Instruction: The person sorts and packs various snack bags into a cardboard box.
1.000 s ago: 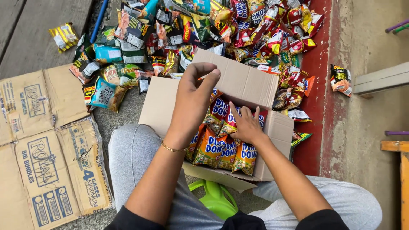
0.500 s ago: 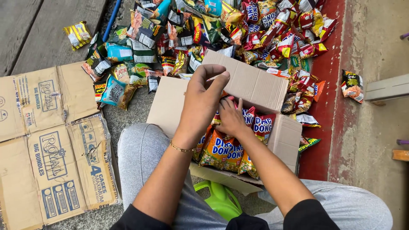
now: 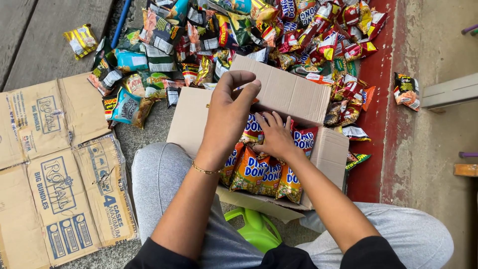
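Left hand [image 3: 230, 107] raised at frame centre over box [image 3: 294, 94], fingers curled, tips pinched; what is held cannot be told. Right hand [image 3: 275, 137] spread flat, pressed on packets [image 3: 259, 172] packed upright in box. Snack pile [image 3: 239, 35] spread along top; flattened cardboard [image 3: 55, 164] at left.

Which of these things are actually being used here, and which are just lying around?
In use: open cardboard box; orange and blue snack packets standing in it; right hand resting on them; left hand raised above the box.

Lying about: heap of mixed snack packets; flattened cardboard; green plastic item; lone packet.
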